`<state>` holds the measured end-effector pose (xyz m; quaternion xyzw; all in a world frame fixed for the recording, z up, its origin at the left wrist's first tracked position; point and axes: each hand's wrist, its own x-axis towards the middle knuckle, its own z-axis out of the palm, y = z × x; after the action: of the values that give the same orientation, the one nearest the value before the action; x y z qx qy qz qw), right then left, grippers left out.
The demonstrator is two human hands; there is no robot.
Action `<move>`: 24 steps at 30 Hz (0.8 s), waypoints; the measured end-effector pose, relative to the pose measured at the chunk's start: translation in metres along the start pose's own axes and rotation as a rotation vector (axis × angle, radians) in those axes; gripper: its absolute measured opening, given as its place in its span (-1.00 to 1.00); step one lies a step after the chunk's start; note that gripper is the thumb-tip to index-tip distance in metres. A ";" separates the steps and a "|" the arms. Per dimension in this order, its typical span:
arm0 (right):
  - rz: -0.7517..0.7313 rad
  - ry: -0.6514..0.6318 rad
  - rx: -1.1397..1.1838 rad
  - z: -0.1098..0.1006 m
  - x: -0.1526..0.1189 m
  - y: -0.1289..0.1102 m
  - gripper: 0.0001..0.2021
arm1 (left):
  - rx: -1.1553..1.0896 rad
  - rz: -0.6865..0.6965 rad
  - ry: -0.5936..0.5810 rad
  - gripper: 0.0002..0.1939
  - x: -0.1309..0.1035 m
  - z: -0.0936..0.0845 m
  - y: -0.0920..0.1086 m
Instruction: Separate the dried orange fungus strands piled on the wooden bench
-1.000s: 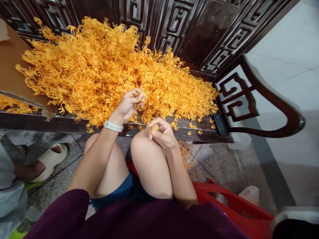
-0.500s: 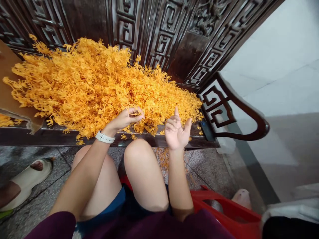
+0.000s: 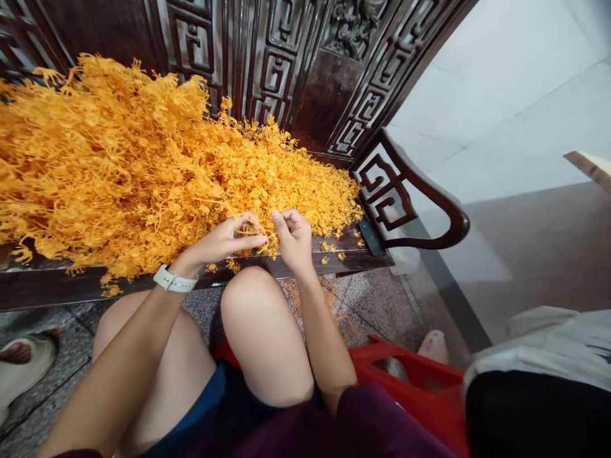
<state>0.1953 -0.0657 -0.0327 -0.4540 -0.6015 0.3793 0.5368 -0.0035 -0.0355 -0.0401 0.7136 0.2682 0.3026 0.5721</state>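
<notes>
A large heap of orange, branching, plastic-looking sprigs [image 3: 157,172] lies on a dark wooden bench. My left hand [image 3: 226,240], with a pale watch [image 3: 175,278] on its wrist, is at the heap's front edge. Thin orange stems [image 3: 245,230] run between its thumb and curled fingers. Just to the right, my right hand [image 3: 296,238] has its thumb and fingertips pinched together beside those stems. Whatever sits in that pinch is too small to make out. Both hands are above the bench's front edge [image 3: 191,277], over my knees.
Loose orange bits lie on the bench and floor. A carved backrest [image 3: 277,70] rises behind, with a curved armrest [image 3: 429,184] at right and a dark phone-like object [image 3: 371,238] beside it. A red stool [image 3: 405,375] is near my right side; another person's sandalled foot [image 3: 28,362] is at left.
My right hand has gone from open, fingers spread, to a pinch close to my left hand. The left hand still has the orange stems. The view has shifted to the right.
</notes>
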 end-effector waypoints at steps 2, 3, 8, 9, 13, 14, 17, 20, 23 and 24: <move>-0.051 0.149 -0.006 0.004 0.000 0.003 -0.56 | -0.139 -0.004 0.134 -0.53 0.008 0.018 0.001; -0.078 0.208 -0.026 0.006 -0.001 0.004 -0.58 | -0.200 -0.022 0.199 -0.47 0.012 0.028 0.000; -0.164 0.363 -0.119 0.009 -0.001 0.007 -0.60 | -0.442 0.012 0.477 -0.59 0.030 0.070 -0.006; -0.158 0.386 -0.106 0.009 -0.001 0.008 -0.58 | -0.518 0.013 0.496 -0.60 0.031 0.073 -0.005; -0.011 0.342 0.039 0.014 -0.001 0.009 -0.49 | -0.715 -0.063 0.447 -0.66 0.029 0.071 0.002; 0.070 0.293 0.116 0.016 -0.001 0.007 -0.46 | -0.756 -0.088 0.402 -0.67 0.027 0.068 0.004; 0.271 0.158 0.306 0.020 -0.003 -0.001 -0.40 | -0.876 -0.138 0.304 -0.68 0.023 0.063 0.005; 0.304 0.153 0.328 0.018 -0.004 -0.009 -0.40 | -0.952 -0.137 0.259 -0.74 0.022 0.063 0.003; 0.335 0.152 0.392 0.011 -0.006 -0.014 -0.40 | -1.053 -0.125 0.221 -0.73 0.021 0.068 0.005; 0.347 0.130 0.441 0.007 -0.006 -0.015 -0.38 | -1.114 -0.112 0.211 -0.70 0.021 0.069 0.006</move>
<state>0.1859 -0.0760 -0.0212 -0.4459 -0.3822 0.5574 0.5869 0.0620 -0.0668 -0.0424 0.2546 0.1612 0.4372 0.8474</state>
